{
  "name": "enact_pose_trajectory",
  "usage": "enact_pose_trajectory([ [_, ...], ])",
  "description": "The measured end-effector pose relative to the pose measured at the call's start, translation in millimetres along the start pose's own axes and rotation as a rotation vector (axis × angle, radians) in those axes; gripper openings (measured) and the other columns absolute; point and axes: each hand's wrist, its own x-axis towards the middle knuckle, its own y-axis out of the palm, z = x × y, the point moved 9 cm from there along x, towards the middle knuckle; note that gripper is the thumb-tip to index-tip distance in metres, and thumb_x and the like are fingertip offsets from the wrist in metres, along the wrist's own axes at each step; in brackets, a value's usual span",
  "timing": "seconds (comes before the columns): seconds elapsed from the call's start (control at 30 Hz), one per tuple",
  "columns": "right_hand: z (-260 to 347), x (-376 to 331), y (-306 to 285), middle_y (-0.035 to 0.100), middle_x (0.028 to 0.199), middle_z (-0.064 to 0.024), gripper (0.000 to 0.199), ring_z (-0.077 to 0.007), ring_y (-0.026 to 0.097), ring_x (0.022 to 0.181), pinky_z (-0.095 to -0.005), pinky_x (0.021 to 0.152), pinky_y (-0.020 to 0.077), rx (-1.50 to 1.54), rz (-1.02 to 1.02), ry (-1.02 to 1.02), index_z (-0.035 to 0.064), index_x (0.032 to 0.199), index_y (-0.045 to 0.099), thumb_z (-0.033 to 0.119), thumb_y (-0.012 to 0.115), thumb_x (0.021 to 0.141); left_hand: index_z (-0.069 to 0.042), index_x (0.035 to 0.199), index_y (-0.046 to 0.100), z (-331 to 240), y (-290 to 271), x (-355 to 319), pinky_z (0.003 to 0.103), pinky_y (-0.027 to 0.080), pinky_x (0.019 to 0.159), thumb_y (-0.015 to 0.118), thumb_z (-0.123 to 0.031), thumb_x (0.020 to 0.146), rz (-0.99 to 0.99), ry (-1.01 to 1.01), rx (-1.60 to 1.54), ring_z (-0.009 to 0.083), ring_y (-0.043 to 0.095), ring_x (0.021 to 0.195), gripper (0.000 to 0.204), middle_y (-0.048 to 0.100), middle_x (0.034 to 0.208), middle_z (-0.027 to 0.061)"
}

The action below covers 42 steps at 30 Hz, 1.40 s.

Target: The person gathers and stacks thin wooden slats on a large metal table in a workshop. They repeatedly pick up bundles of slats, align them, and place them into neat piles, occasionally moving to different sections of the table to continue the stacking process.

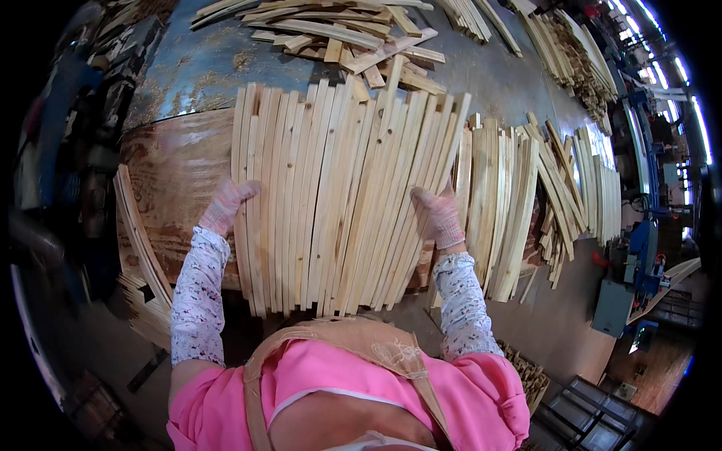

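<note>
A broad row of pale wooden strips lies side by side in front of me, running away from my body, with uneven far ends. My left hand, in a pinkish-white work glove, grips the row's left edge with the thumb on top. At the right edge, my right hand in a matching glove holds the outer strips, thumb over them. The fingers of both hands are partly hidden at the sides of the row. Beneath the strips is a worn brown wooden board.
Beyond lies a jumbled heap of strips on a blue-grey surface scattered with wood shavings. More strips are stacked to my right, and a bundle lies far right. Curved strips stand left. Blue machinery is at the right.
</note>
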Motion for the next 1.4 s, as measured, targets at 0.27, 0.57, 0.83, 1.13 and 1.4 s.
enact_pose_trajectory([
  [0.27,173.2,-13.9,72.0,0.071,0.120,-0.0112,0.061,-0.0221,0.071,0.106,-0.0342,0.093,0.0606,-0.226,0.185,-0.402,0.0005,0.139,0.053,0.002,0.082,0.085,0.000,0.137,0.063,-192.0,-6.0,-48.5,0.033,0.062,0.087,0.083,-0.020,0.091,0.102,0.465,0.006,0.0183,0.073,0.104,0.054,0.074,0.123,0.0090],
  [0.57,252.3,-3.4,116.7,0.072,0.122,-0.0105,0.055,-0.0207,0.071,0.108,-0.0350,0.093,0.0603,-0.427,0.263,-0.910,0.0046,0.139,0.059,-0.003,0.078,0.087,-0.006,0.145,0.059,-275.8,-48.7,-63.3,0.042,0.055,0.105,0.089,-0.022,0.084,-0.034,0.759,0.331,0.0259,0.066,0.124,0.069,0.069,0.134,0.0122],
  [0.83,129.0,0.4,99.4,0.075,0.115,-0.0086,0.054,-0.0212,0.070,0.106,-0.0377,0.095,0.0565,-0.473,0.160,-0.522,0.0015,0.128,0.068,0.014,0.092,0.081,-0.004,0.141,0.063,-167.3,-64.5,-69.7,0.039,0.058,0.101,0.086,-0.021,0.091,-0.100,0.610,0.070,0.0235,0.066,0.121,0.057,0.066,0.140,0.0119],
  [1.13,78.8,-99.2,29.3,0.072,0.126,-0.0138,0.050,-0.0271,0.067,0.117,-0.0390,0.098,0.0557,-1.243,0.232,-0.919,0.0049,0.145,0.059,0.014,0.075,0.098,-0.003,0.143,0.059,-28.1,-63.7,-132.2,0.040,0.052,0.106,0.074,-0.023,0.098,-0.020,0.489,0.403,0.0211,0.061,0.128,0.052,0.062,0.143,0.0089],
  [1.4,-55.2,-178.5,-15.9,0.063,0.139,-0.0202,0.066,-0.0345,0.064,0.124,-0.0419,0.102,0.0555,-1.086,0.217,-0.347,0.0095,0.158,0.040,0.013,0.067,0.098,-0.001,0.157,0.041,98.4,-74.8,-170.5,0.044,0.039,0.119,0.059,-0.032,0.102,-0.053,0.315,0.518,0.0270,0.048,0.144,0.066,0.045,0.160,0.0161],
])
